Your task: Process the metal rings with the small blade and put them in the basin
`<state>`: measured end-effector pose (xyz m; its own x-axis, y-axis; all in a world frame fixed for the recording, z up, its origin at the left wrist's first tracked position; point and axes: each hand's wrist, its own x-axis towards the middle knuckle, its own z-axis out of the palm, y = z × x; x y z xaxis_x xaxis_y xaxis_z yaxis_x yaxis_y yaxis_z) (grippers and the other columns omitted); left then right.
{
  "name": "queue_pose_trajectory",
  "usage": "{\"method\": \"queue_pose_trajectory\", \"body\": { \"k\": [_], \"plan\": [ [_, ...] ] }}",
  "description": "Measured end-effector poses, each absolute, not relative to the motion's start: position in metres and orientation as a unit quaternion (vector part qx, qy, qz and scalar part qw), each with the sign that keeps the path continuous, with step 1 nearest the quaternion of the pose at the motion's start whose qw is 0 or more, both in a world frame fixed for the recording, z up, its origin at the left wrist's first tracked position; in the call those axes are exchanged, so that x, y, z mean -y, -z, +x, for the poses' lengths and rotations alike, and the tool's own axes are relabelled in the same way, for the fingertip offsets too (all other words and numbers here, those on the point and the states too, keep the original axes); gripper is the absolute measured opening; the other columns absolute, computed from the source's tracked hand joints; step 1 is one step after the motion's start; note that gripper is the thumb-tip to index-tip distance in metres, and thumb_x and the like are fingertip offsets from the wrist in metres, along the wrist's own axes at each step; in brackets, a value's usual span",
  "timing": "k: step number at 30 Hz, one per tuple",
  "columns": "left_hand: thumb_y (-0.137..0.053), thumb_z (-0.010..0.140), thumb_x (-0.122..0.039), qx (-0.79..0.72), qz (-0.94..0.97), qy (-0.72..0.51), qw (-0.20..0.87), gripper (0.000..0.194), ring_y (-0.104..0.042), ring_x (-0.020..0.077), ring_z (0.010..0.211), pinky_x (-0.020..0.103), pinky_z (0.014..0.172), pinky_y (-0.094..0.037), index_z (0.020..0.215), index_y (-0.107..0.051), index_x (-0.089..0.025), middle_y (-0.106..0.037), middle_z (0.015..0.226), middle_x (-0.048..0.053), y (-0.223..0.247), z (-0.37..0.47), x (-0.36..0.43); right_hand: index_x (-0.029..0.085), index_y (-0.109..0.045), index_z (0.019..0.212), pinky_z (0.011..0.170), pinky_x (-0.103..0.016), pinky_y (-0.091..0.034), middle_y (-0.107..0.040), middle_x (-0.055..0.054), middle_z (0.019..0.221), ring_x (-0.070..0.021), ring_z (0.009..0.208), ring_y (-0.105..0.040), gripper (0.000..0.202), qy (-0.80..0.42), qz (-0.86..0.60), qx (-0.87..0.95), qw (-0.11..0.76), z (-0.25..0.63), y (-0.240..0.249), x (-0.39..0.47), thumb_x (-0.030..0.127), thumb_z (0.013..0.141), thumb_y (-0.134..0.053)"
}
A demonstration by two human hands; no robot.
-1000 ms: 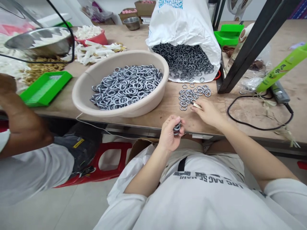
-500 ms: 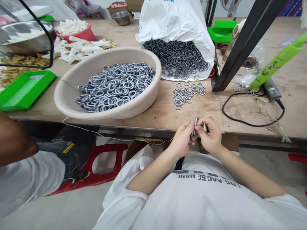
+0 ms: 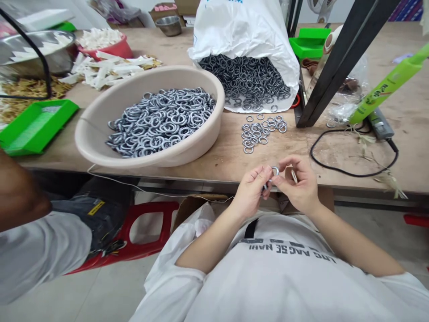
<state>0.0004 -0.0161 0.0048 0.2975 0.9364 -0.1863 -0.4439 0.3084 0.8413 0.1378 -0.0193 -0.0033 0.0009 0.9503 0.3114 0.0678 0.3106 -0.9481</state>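
Observation:
My left hand (image 3: 250, 190) is closed around a few grey metal rings (image 3: 275, 171), pinching them between thumb and fingers at the table's front edge. One ring stands up out of the fingertips; the others are partly hidden by the fingers. Close beside it is my right hand (image 3: 300, 185), its thumb tip against the rings and its fingers curled. Within those fingers sits a small pale-gold piece (image 3: 294, 176) whose kind I cannot make out. Just beyond my hands, a loose cluster of the same rings (image 3: 256, 134) lies on the wooden table (image 3: 214, 172).
A beige basin (image 3: 82, 134) full of rings stands left, with a white sack (image 3: 241, 31) spilling darker rings behind. A slanted black metal post (image 3: 321, 94), green stick (image 3: 385, 89) and black cable (image 3: 348, 173) are right. A co-worker's arm (image 3: 20, 192) is at left.
My right hand has moved slightly right and its fingers have spread more. The ring at my left fingertips has turned, its round opening now showing.

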Motion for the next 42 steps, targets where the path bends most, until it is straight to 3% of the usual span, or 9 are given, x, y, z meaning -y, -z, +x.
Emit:
{"method": "queue_pose_trajectory", "body": {
  "k": [6, 11, 15, 26, 30, 33, 36, 39, 42],
  "plan": [
    [-0.065, 0.084, -0.057, -0.377, 0.368, -0.485, 0.699, 0.044, -0.038, 0.0052, 0.043, 0.019, 0.04, -0.031, 0.071, -0.055, -0.016, -0.046, 0.058, -0.004, -0.002, 0.003, 0.02, 0.022, -0.066, 0.088, 0.074, -0.031, -0.047, -0.062, -0.002, 0.083, -0.0166, 0.079, -0.058, 0.018, -0.366, -0.426, 0.633, 0.533, 0.143, -0.008, 0.006, 0.04, 0.089, -0.068],
    [-0.06, 0.089, -0.052, -0.355, 0.366, -0.498, 0.701, 0.042, -0.035, 0.0041, 0.043, 0.018, 0.041, -0.029, 0.069, -0.049, -0.017, -0.043, 0.06, -0.005, -0.004, 0.001, 0.018, 0.02, -0.06, 0.084, 0.062, -0.028, -0.039, -0.056, 0.0, 0.072, -0.0141, 0.067, -0.051, 0.033, -0.375, -0.428, 0.697, 0.437, 0.157, -0.02, 0.007, 0.05, 0.096, -0.054],
    [-0.061, 0.088, -0.052, -0.367, 0.347, -0.499, 0.704, 0.041, -0.033, 0.0045, 0.041, 0.018, 0.04, -0.029, 0.07, -0.048, -0.017, -0.041, 0.055, -0.006, -0.007, 0.0, 0.017, 0.019, -0.058, 0.077, 0.063, -0.029, -0.033, -0.055, -0.001, 0.071, -0.0141, 0.067, -0.049, 0.034, -0.283, -0.417, 0.791, 0.347, 0.16, -0.027, 0.017, 0.042, 0.1, -0.048],
    [-0.061, 0.088, -0.054, -0.353, 0.394, -0.47, 0.707, 0.043, -0.036, 0.0044, 0.043, 0.019, 0.041, -0.029, 0.07, -0.049, -0.017, -0.042, 0.057, -0.006, -0.005, -0.002, 0.026, 0.021, -0.049, 0.066, 0.059, -0.029, -0.028, -0.05, 0.0, 0.061, -0.0139, 0.059, -0.045, 0.045, -0.206, -0.507, 0.78, 0.304, 0.169, -0.013, -0.008, 0.049, 0.101, -0.042],
    [-0.061, 0.089, -0.051, -0.327, 0.398, -0.454, 0.727, 0.043, -0.037, 0.0044, 0.045, 0.02, 0.042, -0.029, 0.068, -0.051, -0.016, -0.044, 0.059, -0.004, -0.003, -0.007, 0.029, 0.021, -0.062, 0.081, 0.062, -0.03, -0.034, -0.065, -0.005, 0.075, -0.0202, 0.071, -0.057, 0.045, -0.158, -0.597, 0.746, 0.248, 0.177, 0.002, -0.063, 0.054, 0.1, -0.038],
    [-0.067, 0.085, -0.048, -0.356, 0.352, -0.48, 0.72, 0.037, -0.039, 0.0042, 0.046, 0.019, 0.041, -0.03, 0.074, -0.059, -0.014, -0.051, 0.065, -0.002, -0.002, -0.013, 0.023, 0.021, -0.066, 0.111, 0.07, -0.032, -0.039, -0.071, -0.01, 0.105, -0.0257, 0.089, -0.062, 0.037, -0.094, -0.58, 0.785, 0.197, 0.163, 0.003, -0.094, 0.052, 0.095, -0.052],
    [-0.069, 0.084, -0.045, -0.377, 0.322, -0.496, 0.713, 0.032, -0.043, 0.0041, 0.047, 0.018, 0.041, -0.03, 0.088, -0.067, -0.013, -0.058, 0.072, 0.0, -0.001, -0.022, 0.016, 0.018, -0.065, 0.115, 0.072, -0.034, -0.039, -0.067, -0.015, 0.117, -0.0276, 0.091, -0.062, 0.036, -0.061, -0.567, 0.809, 0.138, 0.146, 0.0, -0.108, 0.044, 0.093, -0.056],
    [-0.069, 0.084, -0.039, -0.387, 0.303, -0.51, 0.706, 0.033, -0.045, 0.0043, 0.047, 0.017, 0.04, -0.03, 0.103, -0.069, -0.013, -0.061, 0.073, 0.001, 0.002, -0.03, 0.009, 0.015, -0.067, 0.103, 0.071, -0.034, -0.039, -0.067, -0.016, 0.111, -0.0264, 0.088, -0.06, 0.027, -0.075, -0.57, 0.804, 0.15, 0.141, -0.004, -0.106, 0.037, 0.095, -0.053],
    [-0.071, 0.08, -0.032, -0.386, 0.274, -0.522, 0.71, 0.034, -0.048, 0.0055, 0.049, 0.017, 0.041, -0.032, 0.109, -0.068, -0.015, -0.061, 0.075, 0.0, 0.005, -0.032, 0.002, 0.018, -0.064, 0.09, 0.068, -0.031, -0.038, -0.066, -0.008, 0.089, -0.0203, 0.077, -0.056, 0.026, -0.216, -0.543, 0.777, 0.236, 0.149, -0.01, -0.087, 0.038, 0.097, -0.048]
  ]
}}
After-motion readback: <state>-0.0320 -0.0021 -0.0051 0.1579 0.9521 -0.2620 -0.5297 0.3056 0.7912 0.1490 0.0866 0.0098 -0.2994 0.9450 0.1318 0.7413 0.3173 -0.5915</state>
